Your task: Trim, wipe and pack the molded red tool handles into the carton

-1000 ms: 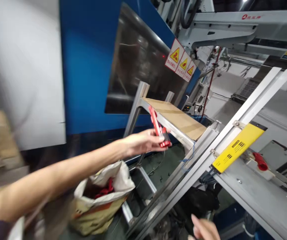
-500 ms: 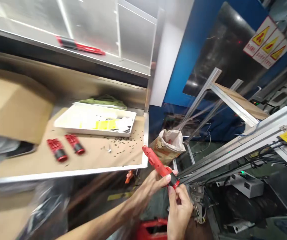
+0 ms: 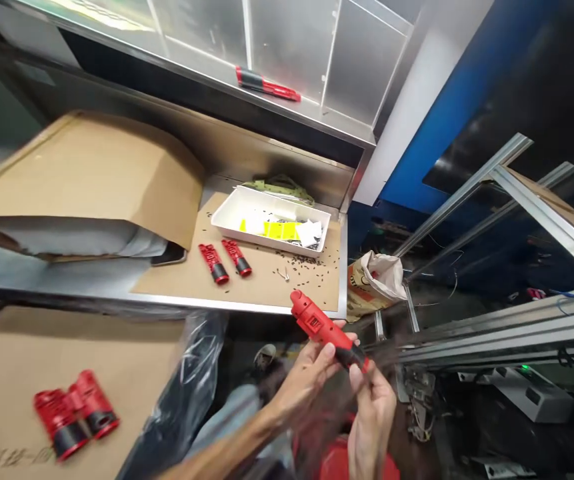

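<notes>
Both hands hold one red and black plastic tool housing (image 3: pixel 319 327) in front of the bench edge, tilted with its red end up and to the left. My left hand (image 3: pixel 311 373) is closed around its middle, thumb across the black section. My right hand (image 3: pixel 374 400) pinches the lower black end with its red rim. A rectangular recess shows on the upper side of the housing. Two similar housings, one of them this red housing (image 3: pixel 213 264) and beside it another (image 3: pixel 237 258), lie on the bench's cardboard sheet (image 3: pixel 261 293).
A white tray (image 3: pixel 221 220) holds yellow labels and small black parts, with more black bits scattered around. A cardboard box (image 3: pixel 101 173) stands left. More red housings (image 3: pixel 61 423) lie on lower-left cardboard; another housing (image 3: pixel 267 85) rests on the shelf. A paper sack (image 3: pixel 361 287) and aluminium frame (image 3: pixel 467 193) stand right.
My view has swung left, bringing the cardboard box and the lower-left housings into sight. The held housing has turned about its length, showing the recess. Both hands keep hold of it.
</notes>
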Demonstrator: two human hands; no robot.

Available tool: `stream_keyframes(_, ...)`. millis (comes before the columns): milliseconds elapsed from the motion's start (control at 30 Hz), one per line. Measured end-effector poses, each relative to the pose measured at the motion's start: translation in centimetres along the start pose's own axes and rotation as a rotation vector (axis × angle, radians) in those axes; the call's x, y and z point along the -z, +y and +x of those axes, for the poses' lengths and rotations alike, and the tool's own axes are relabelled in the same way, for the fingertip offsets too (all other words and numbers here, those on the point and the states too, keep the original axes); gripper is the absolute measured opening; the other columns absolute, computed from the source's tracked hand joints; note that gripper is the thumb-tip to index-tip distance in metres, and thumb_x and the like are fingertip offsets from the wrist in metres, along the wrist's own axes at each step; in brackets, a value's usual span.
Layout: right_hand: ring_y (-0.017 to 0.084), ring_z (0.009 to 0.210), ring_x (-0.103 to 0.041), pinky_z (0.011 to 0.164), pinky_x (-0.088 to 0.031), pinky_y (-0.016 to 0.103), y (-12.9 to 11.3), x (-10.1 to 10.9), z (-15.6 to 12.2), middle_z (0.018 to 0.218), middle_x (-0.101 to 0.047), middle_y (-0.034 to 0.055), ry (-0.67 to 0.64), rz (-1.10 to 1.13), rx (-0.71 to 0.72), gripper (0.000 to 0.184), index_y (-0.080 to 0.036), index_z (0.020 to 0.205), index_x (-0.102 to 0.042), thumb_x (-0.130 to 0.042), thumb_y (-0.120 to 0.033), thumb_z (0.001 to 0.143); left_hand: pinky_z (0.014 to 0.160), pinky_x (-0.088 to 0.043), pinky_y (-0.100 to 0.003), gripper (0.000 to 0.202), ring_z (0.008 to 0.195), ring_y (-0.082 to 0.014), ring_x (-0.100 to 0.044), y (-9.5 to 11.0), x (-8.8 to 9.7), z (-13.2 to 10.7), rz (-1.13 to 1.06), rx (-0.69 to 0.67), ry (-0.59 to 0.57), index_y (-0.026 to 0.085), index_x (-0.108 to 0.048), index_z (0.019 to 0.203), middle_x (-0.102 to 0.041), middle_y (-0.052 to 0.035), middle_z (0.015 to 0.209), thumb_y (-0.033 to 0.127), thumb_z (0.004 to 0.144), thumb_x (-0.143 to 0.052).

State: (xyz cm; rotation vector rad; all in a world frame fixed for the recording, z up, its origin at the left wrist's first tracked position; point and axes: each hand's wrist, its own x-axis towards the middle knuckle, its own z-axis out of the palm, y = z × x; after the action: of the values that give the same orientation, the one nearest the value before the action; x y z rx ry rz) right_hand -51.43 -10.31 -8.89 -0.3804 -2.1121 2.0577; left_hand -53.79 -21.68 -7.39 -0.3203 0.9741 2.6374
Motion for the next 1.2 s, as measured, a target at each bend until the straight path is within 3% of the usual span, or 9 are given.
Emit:
stream_keyframes(100,0.014,0.065,-0.055,0.061,-0.048,0.023,0.5,-3.1,1.4,0.067,-0.059,0.0004,-0.023,0.048,-0.072,0.038,-0.015,0.068,-0.067,-0.072,-0.052,0.075,0.106,-0.046,-0.04,0.071,0.122,-0.0304,-0.06,1.6,2.1,1.2,-0.057,-0.037,0.022,0.025,-0.059,0.13,-0.07,-0.0109,0.121,0.053,0.069,-0.081)
stream_keyframes(300,0.014,0.066,-0.055,0.064,-0.047,0.025,0.8,-8.5,4.9,0.074,-0.064,0.0026,-0.03,0.007,-0.068,0.037,-0.013,0.079,-0.073,-0.075,-0.05,0.073,0.108,-0.044,-0.043,0.075,0.12,-0.0293,-0.061,5.5,5.0,4.5,-0.154,-0.027,0.062,0.023,-0.059,0.13,-0.073,-0.011,0.114,0.052,0.065,-0.084)
stream_keyframes(533,0.013,0.061,-0.051,0.058,-0.043,0.023,-0.3,-14.1,8.6,0.065,-0.061,0.0014,-0.051,-0.039,-0.073,0.037,-0.014,0.071,-0.072,-0.074,-0.051,0.074,0.109,-0.042,-0.044,0.074,0.122,-0.0303,-0.06,9.6,7.4,8.5,-0.178,-0.026,0.055,0.021,-0.06,0.129,-0.072,-0.012,0.117,0.055,0.066,-0.082)
stream_keyframes(733,0.016,0.063,-0.056,0.059,-0.046,0.025,-0.8,-18.2,11.0,0.062,-0.063,0.0027,-0.046,-0.065,-0.055,0.04,-0.013,0.075,-0.074,-0.073,-0.053,0.073,0.112,-0.039,-0.046,0.073,0.122,-0.0301,-0.059,12.6,9.6,11.1,-0.173,-0.039,0.065,0.02,-0.059,0.129,-0.07,-0.0128,0.121,0.054,0.069,-0.081)
stream_keyframes(933,0.018,0.071,-0.062,0.068,-0.051,0.028,-1.0,-21.6,13.0,0.072,-0.07,0.0044,-0.046,-0.017,-0.11,0.036,-0.016,0.08,-0.074,-0.075,-0.05,0.069,0.113,-0.04,-0.046,0.072,0.122,-0.0294,-0.059,14.9,11.1,13.1,-0.117,-0.063,0.079,0.022,-0.059,0.13,-0.068,-0.0124,0.125,0.059,0.071,-0.077)
stream_keyframes(1067,0.017,0.067,-0.061,0.068,-0.051,0.03,-1.3,-23.5,14.0,0.073,-0.07,0.0036,-0.035,-0.008,-0.115,0.029,-0.017,0.078,-0.071,-0.075,-0.043,0.066,0.113,-0.039,-0.047,0.064,0.125,-0.0314,-0.057,15.8,12.7,14.1,0.094,-0.217,0.049,0.019,-0.063,0.124,-0.067,-0.015,0.127,0.063,0.078,-0.068)
stream_keyframes(1200,0.011,0.052,-0.04,0.051,-0.038,0.023,-1.5,-25.3,14.9,0.053,-0.049,-0.0053,-0.021,-0.102,-0.118,0.022,-0.018,0.066,-0.062,-0.069,-0.039,0.065,0.112,-0.041,-0.046,0.048,0.128,-0.0312,-0.055,16.7,14.6,14.9,0.384,-0.484,-0.026,0.022,-0.069,0.114,-0.068,-0.0134,0.124,0.059,0.084,-0.061)
